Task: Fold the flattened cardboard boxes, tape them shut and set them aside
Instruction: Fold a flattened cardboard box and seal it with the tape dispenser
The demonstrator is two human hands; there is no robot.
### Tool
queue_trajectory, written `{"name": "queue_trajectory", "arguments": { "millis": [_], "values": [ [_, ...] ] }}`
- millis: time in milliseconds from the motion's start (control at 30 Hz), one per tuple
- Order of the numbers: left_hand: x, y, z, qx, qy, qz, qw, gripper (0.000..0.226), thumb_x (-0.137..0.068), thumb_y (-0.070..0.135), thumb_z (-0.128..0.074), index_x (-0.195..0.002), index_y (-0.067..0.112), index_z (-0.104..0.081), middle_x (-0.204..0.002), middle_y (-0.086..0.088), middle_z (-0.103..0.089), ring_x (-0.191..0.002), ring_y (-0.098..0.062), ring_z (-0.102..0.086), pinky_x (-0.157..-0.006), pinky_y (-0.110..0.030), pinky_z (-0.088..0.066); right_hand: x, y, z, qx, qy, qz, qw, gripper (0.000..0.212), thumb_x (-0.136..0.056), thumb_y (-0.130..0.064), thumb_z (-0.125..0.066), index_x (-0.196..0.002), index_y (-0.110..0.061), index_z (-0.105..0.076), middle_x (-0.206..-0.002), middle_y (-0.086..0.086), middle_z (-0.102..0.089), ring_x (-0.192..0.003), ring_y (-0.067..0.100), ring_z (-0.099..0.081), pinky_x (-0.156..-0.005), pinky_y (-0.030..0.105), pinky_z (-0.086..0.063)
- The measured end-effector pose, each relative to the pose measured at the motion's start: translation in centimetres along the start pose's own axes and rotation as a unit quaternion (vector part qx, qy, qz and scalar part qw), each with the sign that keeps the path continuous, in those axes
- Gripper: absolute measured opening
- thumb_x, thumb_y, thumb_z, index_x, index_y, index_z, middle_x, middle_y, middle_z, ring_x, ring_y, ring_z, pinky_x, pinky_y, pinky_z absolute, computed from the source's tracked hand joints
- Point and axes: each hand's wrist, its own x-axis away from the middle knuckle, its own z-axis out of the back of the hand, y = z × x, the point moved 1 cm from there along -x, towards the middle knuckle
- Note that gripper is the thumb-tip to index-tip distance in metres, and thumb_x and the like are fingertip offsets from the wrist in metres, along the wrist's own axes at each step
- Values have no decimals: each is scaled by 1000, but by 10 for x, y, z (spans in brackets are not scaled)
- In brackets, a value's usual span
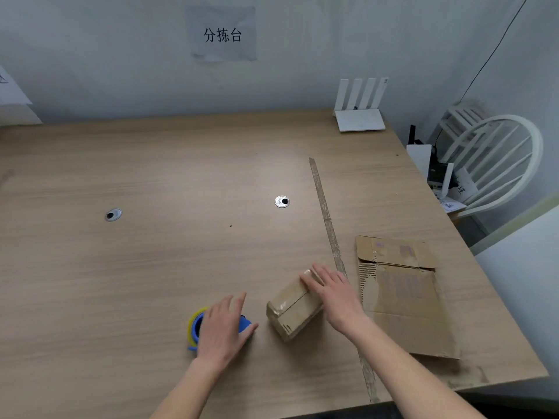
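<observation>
On the wooden worktop (pixel 151 267), the left hand (pixel 222 326) lies palm-down over a blue and yellow tape dispenser (pixel 196 326), fingers straight and spread, not curled round it. Just right, a small taped cardboard box (pixel 292 309) sits tilted; the right hand (pixel 335 294) rests flat on its far end, fingers extended. Further right a flattened cardboard box (pixel 405 297) lies near the worktop's edge.

Small packing or sorting room, probably office-like. Plain grey wall with taped paper sign (pixel 223 34) in Chinese characters. Wood-grain worktop (pixel 151 252) with cable grommets (pixel 282 201). White router (pixel 360 111) at back corner; white chair (pixel 499 164) beside it.
</observation>
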Motion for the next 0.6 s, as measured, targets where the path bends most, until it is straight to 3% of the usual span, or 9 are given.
{"name": "queue_trajectory", "arguments": {
  "millis": [33, 100, 167, 200, 300, 433, 533, 600],
  "values": [
    [-5, 11, 2, 33, 9, -39, 999, 80, -81, 56, -74, -149, 26, -46, -136, -4, -59, -121, -26, -59, -98, -39, -48, 4, -2, -1, -22, 42, -22, 999, 94, -86, 7, -55, -159, -39, -18, -169, 3, -10, -154, 23, -16, -124, 39, -18],
    [-14, 30, 4, 105, -43, -92, 989, 75, -89, 58, -64, -154, 40, -31, -157, 5, -38, -141, -18, -41, -111, -33, -37, 19, -9, -12, -101, 116, -99, 983, 83, -87, 0, -57, -155, -39, -29, -160, 4, -32, -145, 24, -36, -114, 37, -36],
    [-19, 43, -2, 162, -108, -100, 976, 65, -94, 53, -59, -152, 49, -29, -162, 10, -29, -145, -12, -34, -113, -27, -32, 36, -17, -29, -210, 129, -163, 955, 62, -97, -20, -54, -151, -42, -34, -140, -1, -47, -125, 19, -53, -96, 31, -48],
    [-20, 48, -5, 183, -121, -97, 971, 61, -95, 47, -60, -150, 48, -33, -161, 11, -31, -144, -12, -36, -112, -26, -33, 43, -22, -37, -275, 112, -174, 939, 56, -100, -32, -52, -152, -41, -32, -139, -3, -48, -120, 16, -55, -94, 31, -48],
    [-17, 57, -15, 213, -114, -77, 967, 56, -94, 37, -67, -146, 40, -46, -150, 7, -42, -129, -11, -49, -104, -17, -36, 50, -32, -51, -405, 44, -127, 904, 67, -101, -41, -54, -159, -35, -21, -154, -13, -39, -134, 12, -48, -110, 36, -43],
    [-15, 63, -21, 211, -100, -47, 971, 54, -89, 39, -73, -139, 35, -53, -126, 9, -49, -86, -3, -52, -85, -17, -45, 42, -34, -51, -426, 49, -129, 894, 67, -100, -25, -58, -158, -35, -26, -156, -12, -40, -130, 10, -52, -110, 30, -43],
    [-14, 66, -20, 225, -108, -35, 968, 53, -88, 40, -73, -137, 33, -53, -116, 12, -45, -78, -1, -53, -79, -17, -44, 37, -33, -48, -422, 34, -120, 898, 62, -102, -19, -54, -156, -38, -31, -154, -7, -45, -133, 12, -51, -112, 29, -41],
    [-13, 65, -16, 221, -110, -32, 968, 55, -90, 44, -70, -141, 34, -50, -118, 12, -46, -84, -2, -56, -82, -19, -46, 36, -31, -46, -428, 26, -112, 896, 61, -102, -19, -54, -155, -38, -33, -155, -8, -44, -133, 12, -51, -113, 31, -41]
  ]
}}
